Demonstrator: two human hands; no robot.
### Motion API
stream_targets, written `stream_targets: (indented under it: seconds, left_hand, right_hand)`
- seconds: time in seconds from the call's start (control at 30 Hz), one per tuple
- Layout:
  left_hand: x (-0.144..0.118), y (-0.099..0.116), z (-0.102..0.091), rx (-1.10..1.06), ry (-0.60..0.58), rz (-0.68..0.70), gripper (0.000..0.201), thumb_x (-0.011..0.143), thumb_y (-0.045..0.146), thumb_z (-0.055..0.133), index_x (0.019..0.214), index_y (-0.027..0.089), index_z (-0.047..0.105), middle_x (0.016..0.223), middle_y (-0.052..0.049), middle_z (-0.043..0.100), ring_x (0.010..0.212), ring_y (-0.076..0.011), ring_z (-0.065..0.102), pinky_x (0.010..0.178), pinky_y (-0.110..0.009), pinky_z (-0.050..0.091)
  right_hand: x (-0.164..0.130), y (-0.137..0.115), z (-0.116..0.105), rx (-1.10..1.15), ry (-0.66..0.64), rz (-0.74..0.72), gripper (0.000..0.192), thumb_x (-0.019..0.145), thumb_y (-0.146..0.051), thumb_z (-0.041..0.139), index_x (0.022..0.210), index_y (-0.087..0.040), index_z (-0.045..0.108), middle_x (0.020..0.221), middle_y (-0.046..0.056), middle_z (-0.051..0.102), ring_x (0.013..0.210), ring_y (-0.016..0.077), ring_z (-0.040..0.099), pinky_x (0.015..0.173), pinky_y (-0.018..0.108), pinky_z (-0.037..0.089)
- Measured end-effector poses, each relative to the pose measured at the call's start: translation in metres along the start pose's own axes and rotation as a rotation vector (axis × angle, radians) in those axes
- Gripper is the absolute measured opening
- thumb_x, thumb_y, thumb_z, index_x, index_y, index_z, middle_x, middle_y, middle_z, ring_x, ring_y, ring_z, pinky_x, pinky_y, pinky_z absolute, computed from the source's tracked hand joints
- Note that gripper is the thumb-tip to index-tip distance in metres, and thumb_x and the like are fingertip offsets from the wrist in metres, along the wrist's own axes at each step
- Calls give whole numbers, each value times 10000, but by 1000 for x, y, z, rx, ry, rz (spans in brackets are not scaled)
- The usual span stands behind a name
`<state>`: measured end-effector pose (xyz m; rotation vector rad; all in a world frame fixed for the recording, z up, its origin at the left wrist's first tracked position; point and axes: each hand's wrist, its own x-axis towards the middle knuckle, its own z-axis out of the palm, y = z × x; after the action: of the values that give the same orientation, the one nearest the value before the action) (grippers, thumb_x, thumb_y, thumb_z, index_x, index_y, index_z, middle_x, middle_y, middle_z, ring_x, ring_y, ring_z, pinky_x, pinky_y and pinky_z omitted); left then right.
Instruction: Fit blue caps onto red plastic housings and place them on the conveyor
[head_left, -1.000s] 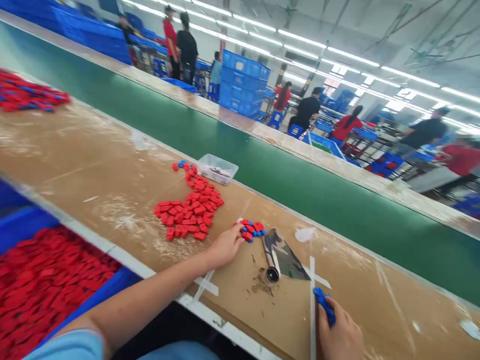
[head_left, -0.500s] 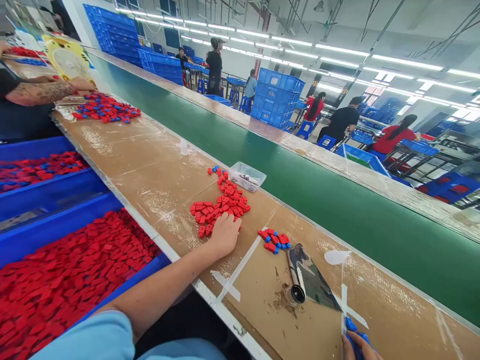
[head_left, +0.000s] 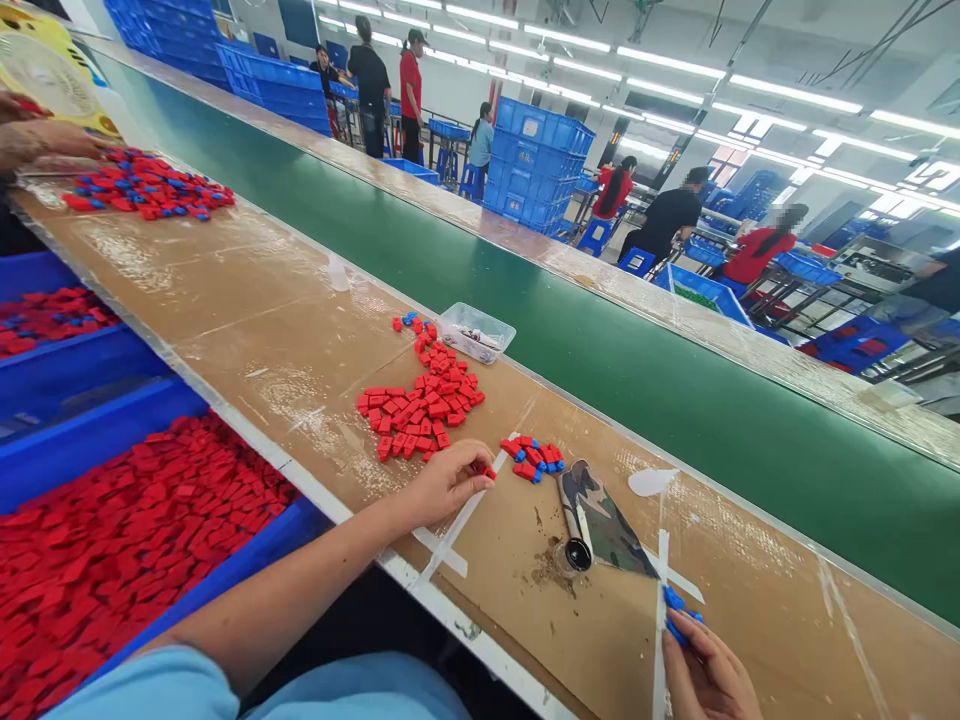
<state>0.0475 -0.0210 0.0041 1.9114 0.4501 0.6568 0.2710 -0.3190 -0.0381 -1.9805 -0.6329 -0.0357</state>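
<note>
Between thumb and fingers my left hand (head_left: 448, 484) pinches a small red plastic piece (head_left: 489, 473), just off the edge of a loose pile of red pieces (head_left: 427, 395). My right hand (head_left: 709, 665) is closed at the lower right, its fingertips on small blue plastic pieces (head_left: 679, 610); how many it grips I cannot tell. Between the hands lies a small group of joined red-and-blue pieces (head_left: 532, 457). Nearby are a camouflage-patterned strip (head_left: 604, 525) and a small round pot with a black opening (head_left: 576, 555).
A clear plastic tray (head_left: 477, 332) stands beside the green conveyor belt (head_left: 600, 350). Blue crates of red pieces (head_left: 142, 550) sit at my left, below the table edge. A co-worker's hands (head_left: 45, 140) are at another red-and-blue pile (head_left: 150, 185). White tape (head_left: 457, 530) crosses the tabletop.
My left hand has lifted away from the red pile toward the right, now with a red piece in its fingertips. More of my right hand shows at the blue pieces. The whole view has shifted.
</note>
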Motion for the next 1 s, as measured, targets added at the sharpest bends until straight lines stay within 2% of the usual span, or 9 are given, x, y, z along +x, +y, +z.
stream_targets:
  seconds: [0.1, 0.2, 0.3, 0.43, 0.57, 0.7, 0.87, 1.0]
  left_hand:
    - [-15, 1, 16, -372, -100, -159, 279, 773, 363, 688, 885, 146, 553, 840, -35, 638, 749, -132, 597, 722, -277, 513]
    - [-25, 3, 28, -511, -158, -230, 362, 684, 362, 774, 876, 136, 567, 827, -37, 668, 760, -145, 635, 757, -306, 535]
    - [-27, 4, 32, -469, -182, -180, 318, 710, 347, 754, 885, 128, 602, 864, -64, 687, 807, -165, 656, 798, -321, 539]
    - [-25, 6, 29, -343, -193, -73, 243, 763, 314, 706, 889, 122, 628, 870, -76, 696, 806, -163, 659, 791, -299, 538]
    - [-26, 6, 30, -258, -224, -27, 209, 820, 285, 630, 959, 129, 627, 915, -79, 689, 838, -156, 652, 803, -281, 531]
    - [-26, 7, 38, -164, -278, 44, 253, 877, 245, 518, 1089, 143, 610, 965, -86, 655, 861, -151, 626, 790, -266, 516]
    - [-25, 11, 51, -46, -351, 53, 291, 925, 196, 410, 1140, 173, 606, 1005, -75, 675, 919, -159, 608, 874, -280, 477]
    - [-26, 9, 58, -79, -363, -12, 290, 900, 190, 472, 1155, 183, 609, 993, -52, 694, 890, -152, 615, 857, -269, 481]
  right_hand:
    - [-7, -18, 8, 49, -61, 13, 448, 681, -553, 714, 915, -171, 698, 1040, 117, 687, 902, 243, 672, 825, 355, 572]
    - [-13, -28, 16, 111, -105, 97, 442, 681, -529, 725, 958, -187, 692, 1004, 99, 712, 896, 235, 683, 849, 355, 562]
    - [-17, -32, 22, 155, -153, 137, 453, 677, -499, 742, 1005, -191, 686, 1033, 102, 713, 921, 238, 687, 874, 362, 553]
    - [-16, -43, 27, 185, -168, 79, 420, 712, -469, 731, 1011, -178, 681, 998, 108, 714, 865, 224, 693, 810, 357, 578]
    - [-9, -60, 29, 102, -188, -126, 282, 787, -400, 681, 964, -181, 700, 965, 97, 703, 870, 203, 679, 764, 323, 585]
    - [1, -75, 32, -107, -237, -367, 213, 868, -330, 594, 1009, -225, 714, 946, 67, 712, 862, 181, 673, 750, 290, 558]
    - [9, -83, 39, -273, -286, -491, 254, 922, -329, 517, 1088, -262, 698, 922, 52, 707, 829, 178, 650, 727, 299, 512]
    - [12, -80, 44, -354, -315, -564, 267, 942, -315, 492, 1131, -270, 675, 909, 44, 697, 833, 187, 617, 764, 337, 465]
